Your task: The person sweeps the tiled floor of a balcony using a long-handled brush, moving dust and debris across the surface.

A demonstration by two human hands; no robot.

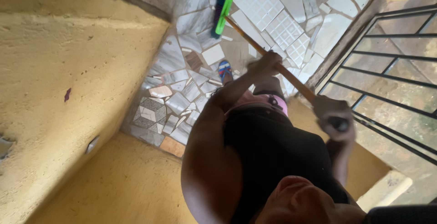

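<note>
Both hands on the broom (pixel 223 14). Left hand (pixel 263 64) is wrapped around the wooden handle (pixel 273 62) at frame centre, fingers closed on it. Right hand (pixel 333 117) is closed over the handle's dark top end, right of centre. Handle runs diagonally up-left to the green broom head with dark bristles, which sits on the broken-tile floor (pixel 282 10) at upper centre. Foot in a blue sandal (pixel 225 70) just below the head, near the left hand. Yellow wall (pixel 68 69) fills the left; black metal grille (pixel 391 69) on the right.
</note>
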